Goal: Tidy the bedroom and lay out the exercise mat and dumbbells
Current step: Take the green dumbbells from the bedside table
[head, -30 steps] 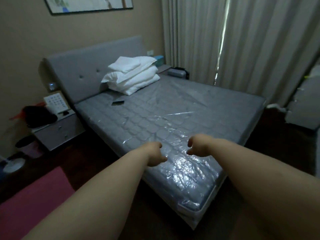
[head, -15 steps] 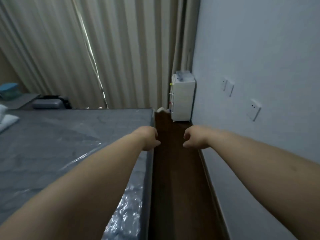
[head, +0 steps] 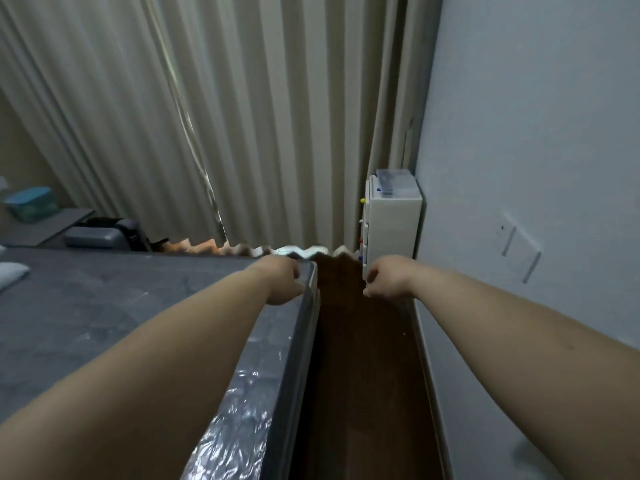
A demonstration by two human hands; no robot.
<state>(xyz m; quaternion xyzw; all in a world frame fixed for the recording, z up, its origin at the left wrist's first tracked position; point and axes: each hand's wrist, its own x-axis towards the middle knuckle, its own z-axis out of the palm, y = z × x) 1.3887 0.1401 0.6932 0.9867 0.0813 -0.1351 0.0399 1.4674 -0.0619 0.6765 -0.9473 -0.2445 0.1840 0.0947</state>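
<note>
the exercise mat and the dumbbells are not seen anywhere in the present view, so their place cannot be given; nothing that could be taken for either is found near the hands. the left hand (head: pixel 282 280) is held out over the far corner of the mattress (head: pixel 104 306), its fingers loosely curled downward, and nothing is gripped by it. the right hand (head: pixel 384 277) is held out level with it, over the strip of dark wooden floor (head: pixel 363 375), fingers likewise curled loosely, and nothing is held in it either. whether the left hand touches the mattress or only hangs above it cannot be told.

the mattress is bare under the left forearm, with a clear plastic wrap (head: pixel 239 410) left on it. the floor strip between the two hands looks free of clutter. just beyond the right hand a small white drawer cabinet (head: pixel 391 223) is stood against the wall, and closed curtains (head: pixel 242 116) are hung beyond both hands. far out past the left hand a teal box (head: pixel 31 202) is set on a bedside surface.

as far as can be judged, the laying out of mat and weights is not shown as done here, and most of the task is taken to be left. no brand, label or writing can be read on anything in view.
</note>
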